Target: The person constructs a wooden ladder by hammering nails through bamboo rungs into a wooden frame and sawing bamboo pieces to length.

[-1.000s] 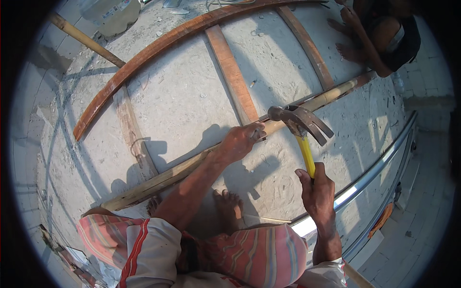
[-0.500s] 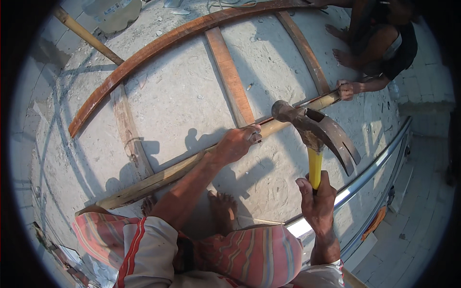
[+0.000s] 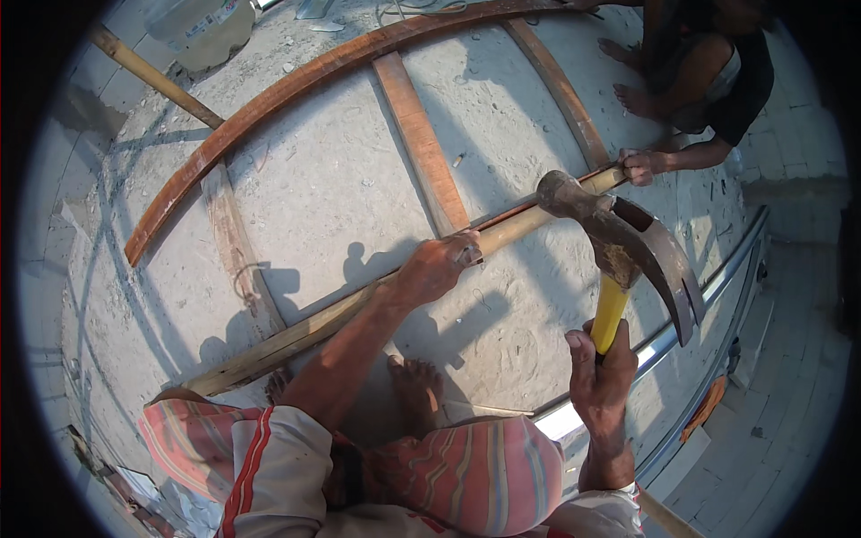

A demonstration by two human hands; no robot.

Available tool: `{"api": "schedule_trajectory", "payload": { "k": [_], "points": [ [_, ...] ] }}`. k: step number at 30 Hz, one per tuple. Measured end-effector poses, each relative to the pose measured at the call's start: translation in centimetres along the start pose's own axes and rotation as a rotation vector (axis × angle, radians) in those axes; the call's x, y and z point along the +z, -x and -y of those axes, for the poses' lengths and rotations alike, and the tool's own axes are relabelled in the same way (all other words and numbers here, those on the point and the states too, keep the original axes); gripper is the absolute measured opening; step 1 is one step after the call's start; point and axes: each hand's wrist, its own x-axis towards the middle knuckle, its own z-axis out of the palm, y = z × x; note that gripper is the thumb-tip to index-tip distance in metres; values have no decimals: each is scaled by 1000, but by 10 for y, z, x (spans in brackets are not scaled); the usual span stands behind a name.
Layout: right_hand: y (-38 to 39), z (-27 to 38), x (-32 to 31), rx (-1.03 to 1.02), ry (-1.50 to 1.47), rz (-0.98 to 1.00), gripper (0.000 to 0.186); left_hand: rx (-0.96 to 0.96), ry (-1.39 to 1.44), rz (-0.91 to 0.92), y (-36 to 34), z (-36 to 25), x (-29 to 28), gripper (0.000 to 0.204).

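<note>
The hammer (image 3: 619,242) in my right grip (image 3: 599,377) has a bright yellow handle and a dark, rust-brown head with grey wear along the claw. The long strip (image 3: 359,309) under my left grip (image 3: 437,267) is pale tan wood. The curved rail (image 3: 296,85) and cross slats (image 3: 421,143) are reddish-brown. The floor (image 3: 332,188) is dusty grey-white. My wrap (image 3: 466,471) is striped in pink, red, cream and dull green. A metal bar (image 3: 700,300) shines silver.
</note>
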Motion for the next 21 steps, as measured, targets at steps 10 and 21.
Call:
{"api": "schedule_trajectory", "payload": {
  "k": [10, 21],
  "points": [
    [-13, -10, 14, 100, 128, 184, 29, -43, -56, 48, -11, 0, -4, 33],
    [7, -43, 34, 90, 114, 221, 29, -55, -11, 74, -16, -10, -4, 42]
  ]
}}
